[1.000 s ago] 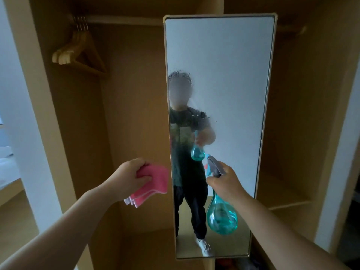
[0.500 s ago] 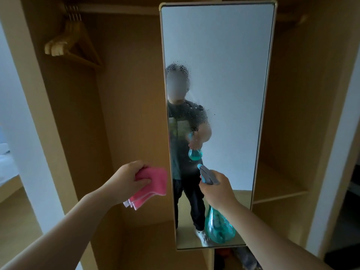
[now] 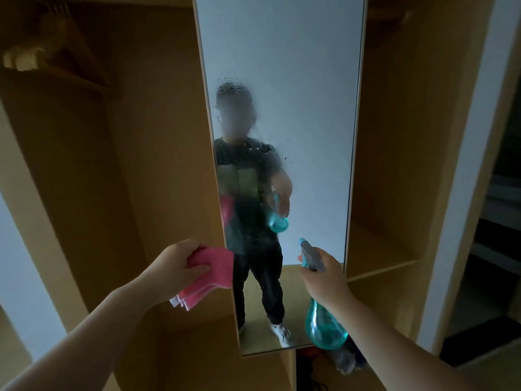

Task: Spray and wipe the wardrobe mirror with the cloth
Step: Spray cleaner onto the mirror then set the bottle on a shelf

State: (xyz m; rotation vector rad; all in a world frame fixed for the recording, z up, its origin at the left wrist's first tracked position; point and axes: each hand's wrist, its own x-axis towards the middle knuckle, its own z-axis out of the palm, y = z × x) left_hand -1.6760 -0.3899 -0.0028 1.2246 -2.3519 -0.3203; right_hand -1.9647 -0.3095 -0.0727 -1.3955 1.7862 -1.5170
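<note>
Pink cloth [image 3: 207,276]: your left hand [image 3: 174,268] grips it, just left of the mirror.
Bottle [image 3: 324,325]: your right hand [image 3: 324,277] clasps its trigger; aim higher, mist evenly.
Mirror [image 3: 310,108]: ahead, droplets only mid-glass; wipe top downward.

- Legible text, labels, brands, numbers, signs: none found on any surface in view.
</note>
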